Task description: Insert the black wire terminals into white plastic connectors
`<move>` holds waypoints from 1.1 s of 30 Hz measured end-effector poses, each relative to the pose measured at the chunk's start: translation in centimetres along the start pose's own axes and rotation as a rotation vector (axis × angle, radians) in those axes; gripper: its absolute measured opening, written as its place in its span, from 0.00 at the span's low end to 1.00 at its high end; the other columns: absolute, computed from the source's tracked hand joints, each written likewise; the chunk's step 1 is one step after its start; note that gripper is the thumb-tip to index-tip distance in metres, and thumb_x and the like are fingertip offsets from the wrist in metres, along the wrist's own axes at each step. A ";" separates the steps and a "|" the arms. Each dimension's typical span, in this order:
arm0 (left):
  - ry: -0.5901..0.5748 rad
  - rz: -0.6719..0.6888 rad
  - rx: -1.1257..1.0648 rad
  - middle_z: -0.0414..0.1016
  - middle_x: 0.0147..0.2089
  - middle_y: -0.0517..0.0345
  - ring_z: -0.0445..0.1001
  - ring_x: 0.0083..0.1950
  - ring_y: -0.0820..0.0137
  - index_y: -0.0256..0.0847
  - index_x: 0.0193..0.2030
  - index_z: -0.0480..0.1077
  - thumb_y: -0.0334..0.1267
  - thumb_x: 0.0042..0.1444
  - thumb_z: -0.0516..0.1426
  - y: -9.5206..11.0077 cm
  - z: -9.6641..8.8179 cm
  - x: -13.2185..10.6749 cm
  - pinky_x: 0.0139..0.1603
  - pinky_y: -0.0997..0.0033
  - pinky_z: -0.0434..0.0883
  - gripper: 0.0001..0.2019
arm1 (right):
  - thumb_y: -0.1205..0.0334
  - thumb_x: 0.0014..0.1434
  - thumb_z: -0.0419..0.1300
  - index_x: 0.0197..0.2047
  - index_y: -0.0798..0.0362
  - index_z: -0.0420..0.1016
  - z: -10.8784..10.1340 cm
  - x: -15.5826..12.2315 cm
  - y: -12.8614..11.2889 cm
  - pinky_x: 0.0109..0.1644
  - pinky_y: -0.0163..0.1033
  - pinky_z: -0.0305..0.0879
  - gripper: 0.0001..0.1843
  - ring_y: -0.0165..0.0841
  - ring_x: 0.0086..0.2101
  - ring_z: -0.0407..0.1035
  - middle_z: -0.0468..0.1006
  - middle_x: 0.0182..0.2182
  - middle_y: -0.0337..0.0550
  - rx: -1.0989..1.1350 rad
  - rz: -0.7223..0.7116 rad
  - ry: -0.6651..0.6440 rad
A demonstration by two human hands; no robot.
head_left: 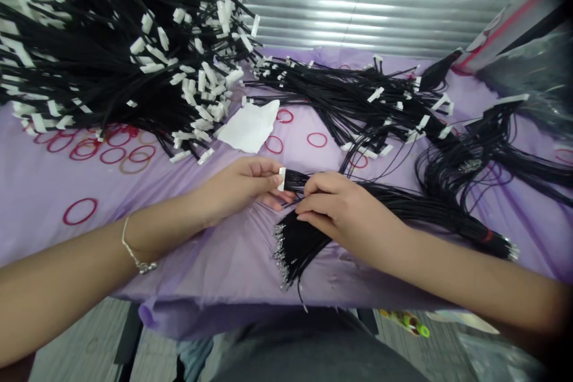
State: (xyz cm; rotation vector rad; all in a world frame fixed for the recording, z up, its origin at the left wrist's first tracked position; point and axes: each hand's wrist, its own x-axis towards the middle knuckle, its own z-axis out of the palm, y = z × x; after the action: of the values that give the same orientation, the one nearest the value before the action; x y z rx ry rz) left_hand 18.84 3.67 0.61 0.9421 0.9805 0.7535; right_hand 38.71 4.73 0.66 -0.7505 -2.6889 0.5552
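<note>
Between its thumb and fingers, my left hand pinches a white connector with black wires running out of it to the right. Just right of it, my right hand has its fingers closed around some of the black wires; its fingertips partly hide what they grip. Below the hands lies a bundle of black wires, its bare metal terminals fanned out to the left. That bundle stretches right beneath my right forearm to a red band and more metal ends.
A big heap of black cables with white connectors fills the back left. More cables lie at the back middle and right. Red rubber bands and a white paper scrap rest on the purple tablecloth. Clear plastic bags stand at right.
</note>
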 end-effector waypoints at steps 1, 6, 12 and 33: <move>-0.003 0.000 -0.008 0.77 0.30 0.54 0.76 0.32 0.73 0.32 0.33 0.70 0.26 0.58 0.53 0.0 0.0 0.0 0.34 0.76 0.74 0.06 | 0.68 0.58 0.57 0.33 0.55 0.77 -0.1 0.1 -0.1 0.42 0.38 0.61 0.07 0.31 0.35 0.63 0.70 0.32 0.43 0.030 0.022 -0.003; -0.037 -0.024 -0.048 0.75 0.28 0.57 0.76 0.31 0.76 0.32 0.33 0.70 0.25 0.58 0.51 -0.1 -0.2 0.1 0.35 0.77 0.74 0.07 | 0.71 0.58 0.55 0.32 0.54 0.71 -0.7 0.4 -1.0 0.43 0.35 0.59 0.05 0.28 0.36 0.64 0.71 0.33 0.39 0.191 0.196 -0.015; -0.053 -0.020 -0.061 0.75 0.30 0.56 0.75 0.32 0.75 0.32 0.34 0.70 0.25 0.58 0.51 -0.2 -0.6 0.2 0.36 0.75 0.74 0.07 | 0.67 0.60 0.52 0.32 0.53 0.66 -1.3 0.7 -1.4 0.34 0.32 0.58 0.06 0.25 0.29 0.63 0.70 0.27 0.35 0.291 0.343 -0.002; -0.121 -0.007 -0.067 0.78 0.31 0.49 0.79 0.38 0.67 0.30 0.32 0.69 0.26 0.55 0.56 0.0 -0.1 -0.1 0.39 0.73 0.76 0.02 | 0.66 0.51 0.56 0.22 0.54 0.70 -1.8 0.6 0.4 0.22 0.30 0.49 0.08 0.22 0.20 0.54 0.63 0.16 0.32 0.417 0.425 0.079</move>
State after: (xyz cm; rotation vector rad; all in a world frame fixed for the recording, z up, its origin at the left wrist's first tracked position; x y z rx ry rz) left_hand 18.75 3.63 0.66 0.9147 0.8472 0.7108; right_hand 39.06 5.88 2.13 -1.1866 -2.2272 1.1151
